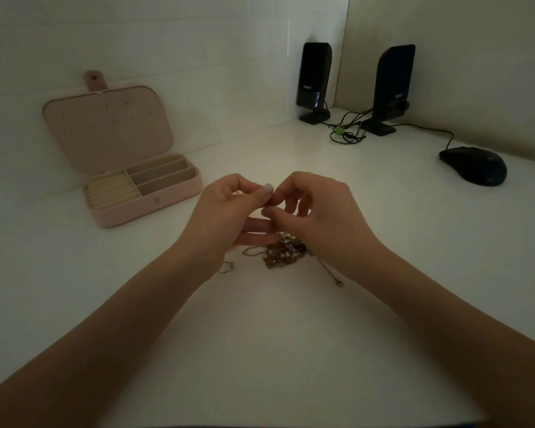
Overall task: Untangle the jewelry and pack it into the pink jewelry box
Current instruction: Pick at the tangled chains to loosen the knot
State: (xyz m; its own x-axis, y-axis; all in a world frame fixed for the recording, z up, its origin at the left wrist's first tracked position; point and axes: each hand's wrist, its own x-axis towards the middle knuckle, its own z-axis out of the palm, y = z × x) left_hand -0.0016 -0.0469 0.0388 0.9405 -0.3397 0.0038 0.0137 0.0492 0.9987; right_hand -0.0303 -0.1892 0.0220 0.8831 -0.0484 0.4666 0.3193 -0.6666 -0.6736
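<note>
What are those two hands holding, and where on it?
Both hands, left and right, pinch something small between their fingertips above the jewelry tangle, probably a strand of it; which part cannot be told.

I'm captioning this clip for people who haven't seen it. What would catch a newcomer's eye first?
Both hands, left hand and right hand, meet mid-desk, pinching something small above a tangled jewelry pile. The pink jewelry box stands open at far left, two black speakers at the back.

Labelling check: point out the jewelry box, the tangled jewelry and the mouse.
jewelry box (155, 211), head view, front wall of the base.
tangled jewelry (280, 256), head view, middle of the chain pile.
mouse (476, 165), head view, top shell.
</note>
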